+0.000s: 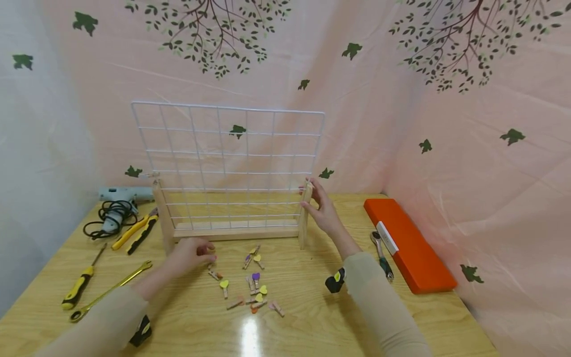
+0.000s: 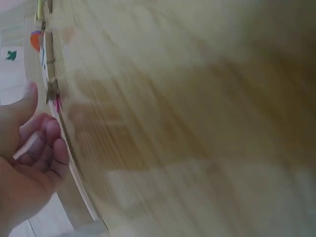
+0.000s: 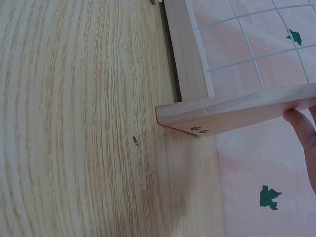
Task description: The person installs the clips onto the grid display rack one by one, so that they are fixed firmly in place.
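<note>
A white wire grid (image 1: 232, 153) stands upright in a wooden stand (image 1: 236, 231). My right hand (image 1: 324, 210) grips the top of the stand's right post (image 3: 237, 111), thumb and fingers on either side of it. At the stand's lower left, my left hand (image 1: 189, 254) hovers low over the table with loosely bent fingers; the left wrist view shows nothing between them. Close to its fingertips lies a small wooden clothespin (image 1: 215, 273). Several more mini clothespins with yellow, purple, orange and pink hearts, one with a yellow heart (image 1: 224, 287) among them, are scattered in front of the stand.
On the left lie a glue gun (image 1: 117, 210) with a coiled black cord, yellow-black pliers (image 1: 138, 230), a screwdriver (image 1: 80, 287) and a golden wrench (image 1: 111, 291). To the right are a ratchet (image 1: 381, 255) and an orange case (image 1: 412, 248). A printed curtain hangs behind.
</note>
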A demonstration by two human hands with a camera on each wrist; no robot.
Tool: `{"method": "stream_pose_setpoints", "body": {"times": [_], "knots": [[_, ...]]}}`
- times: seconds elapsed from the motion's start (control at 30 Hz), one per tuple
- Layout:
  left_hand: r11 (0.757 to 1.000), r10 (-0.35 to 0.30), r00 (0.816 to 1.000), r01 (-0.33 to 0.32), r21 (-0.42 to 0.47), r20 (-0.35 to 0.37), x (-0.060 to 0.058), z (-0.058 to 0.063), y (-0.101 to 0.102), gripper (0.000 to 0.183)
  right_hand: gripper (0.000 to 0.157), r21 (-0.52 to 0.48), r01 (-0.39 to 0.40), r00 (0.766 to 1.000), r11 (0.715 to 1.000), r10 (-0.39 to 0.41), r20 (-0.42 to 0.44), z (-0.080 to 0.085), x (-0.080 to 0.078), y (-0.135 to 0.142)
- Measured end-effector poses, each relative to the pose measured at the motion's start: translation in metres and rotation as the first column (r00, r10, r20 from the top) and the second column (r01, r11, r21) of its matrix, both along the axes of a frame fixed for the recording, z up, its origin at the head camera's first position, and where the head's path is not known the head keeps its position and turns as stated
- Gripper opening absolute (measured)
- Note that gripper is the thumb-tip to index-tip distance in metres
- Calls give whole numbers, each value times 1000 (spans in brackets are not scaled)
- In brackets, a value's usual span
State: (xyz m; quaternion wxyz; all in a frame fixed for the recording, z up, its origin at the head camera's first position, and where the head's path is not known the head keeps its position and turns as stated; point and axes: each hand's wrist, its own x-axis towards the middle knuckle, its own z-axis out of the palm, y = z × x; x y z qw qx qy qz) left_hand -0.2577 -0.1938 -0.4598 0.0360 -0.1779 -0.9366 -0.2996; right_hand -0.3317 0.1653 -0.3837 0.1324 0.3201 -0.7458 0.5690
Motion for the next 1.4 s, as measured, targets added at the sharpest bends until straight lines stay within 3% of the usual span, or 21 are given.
{"method": "stream_pose_setpoints", "body": {"times": [0.23,0.53,0.7,0.93,1.03,1.17,1.3,1.4], "knots": [[996,77,994,-74,-42,76,0,4,13,36,62,16,1,1000,1000,-1,11,-1,1,-1],[998,49,996,-47,-33,77,-3,5,12,19,62,0,-18,1000,1000,18,21,-1,-1,-1],[999,23,997,-25,27,71,-6,10,5,16,62,22,1,1000,1000,-2,22,-1,0,-1],[983,82,996,-86,160,34,0,44,-4,13,62,24,1,1000,1000,-1,13,-1,0,-1],[977,91,996,-90,192,3,5,62,-10,16,62,21,-2,1000,1000,2,3,-1,-1,-1],[966,158,987,-152,211,-15,13,85,-20,24,62,17,-7,1000,1000,7,9,-1,-1,-2],[923,267,963,-243,299,-39,19,109,-32,31,62,8,-17,1000,1000,17,16,-1,-1,-2],[869,348,935,-293,398,-70,22,125,-41,32,62,10,-11,1000,1000,11,13,-1,0,-1]]}}
